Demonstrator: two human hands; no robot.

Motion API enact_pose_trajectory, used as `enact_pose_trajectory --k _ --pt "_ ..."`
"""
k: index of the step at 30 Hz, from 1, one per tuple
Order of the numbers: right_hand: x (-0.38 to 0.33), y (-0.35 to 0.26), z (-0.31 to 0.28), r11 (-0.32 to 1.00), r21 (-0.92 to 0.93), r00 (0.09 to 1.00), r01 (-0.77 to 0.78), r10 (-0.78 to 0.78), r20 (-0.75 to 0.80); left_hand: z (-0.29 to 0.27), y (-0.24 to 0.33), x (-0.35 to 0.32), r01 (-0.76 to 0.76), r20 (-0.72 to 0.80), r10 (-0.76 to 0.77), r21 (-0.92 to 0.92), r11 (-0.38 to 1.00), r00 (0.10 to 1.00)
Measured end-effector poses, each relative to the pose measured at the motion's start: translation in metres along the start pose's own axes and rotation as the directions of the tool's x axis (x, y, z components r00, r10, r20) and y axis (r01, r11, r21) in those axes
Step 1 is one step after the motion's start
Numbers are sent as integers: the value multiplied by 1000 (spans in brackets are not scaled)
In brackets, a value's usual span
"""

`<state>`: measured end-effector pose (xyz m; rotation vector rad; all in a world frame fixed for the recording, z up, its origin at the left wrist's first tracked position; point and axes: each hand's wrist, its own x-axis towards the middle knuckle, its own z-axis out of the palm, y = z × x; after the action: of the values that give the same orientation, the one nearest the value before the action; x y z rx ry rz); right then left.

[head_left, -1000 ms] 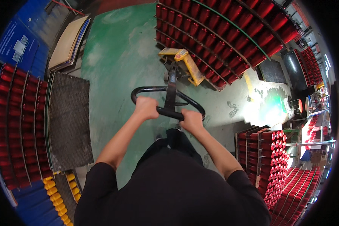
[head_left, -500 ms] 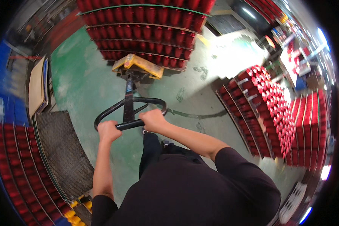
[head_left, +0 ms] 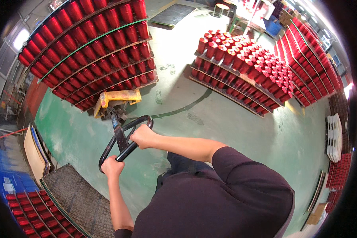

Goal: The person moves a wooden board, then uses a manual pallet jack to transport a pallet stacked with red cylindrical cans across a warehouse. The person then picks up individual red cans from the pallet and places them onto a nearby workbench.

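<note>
My left hand (head_left: pixel 112 166) and my right hand (head_left: pixel 143 137) are both closed round the crossbar of a black loop handle (head_left: pixel 127 151), the left at its near end and the right farther along. The handle belongs to a pallet jack with a yellow body (head_left: pixel 121 96). Ahead of it rises a tall stack of shiny red cylindrical containers (head_left: pixel 103 49), layered between thin boards. The jack's body sits against the bottom of this stack; its forks are hidden underneath.
To the right stands a lower stack of red containers (head_left: pixel 242 65), with a taller one (head_left: pixel 309 59) behind. A dark textured mat (head_left: pixel 77 196) and leaning boards (head_left: pixel 35 152) lie left, near another red stack (head_left: pixel 37 212). White pallets (head_left: pixel 334 137) stand far right. The floor (head_left: pixel 194 135) is green.
The handle has swung so its crossbar slants, right hand farther ahead than left. My view has turned right, so the tall stack and jack appear farther left and the lower stack nearer the middle.
</note>
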<state>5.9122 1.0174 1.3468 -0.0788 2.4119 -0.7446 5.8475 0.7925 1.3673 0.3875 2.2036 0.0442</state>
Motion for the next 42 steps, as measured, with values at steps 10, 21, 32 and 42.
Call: enact_pose_trajectory --k 10,21,32,42 --pt "172 28 -179 993 -90 992 -72 81 102 -194 10 155 -26 52 29 -53 998 998" --pt "284 83 -301 994 -103 990 -42 55 127 -308 45 270 8 60 0 -128 992 998" --pt "355 123 -335 994 -108 998 10 -4 59 -332 48 351 -37 -76 26 -152 988 997" --pt "353 89 -309 989 -147 999 -33 39 38 -320 11 338 -98 -79 88 -127 987 993"
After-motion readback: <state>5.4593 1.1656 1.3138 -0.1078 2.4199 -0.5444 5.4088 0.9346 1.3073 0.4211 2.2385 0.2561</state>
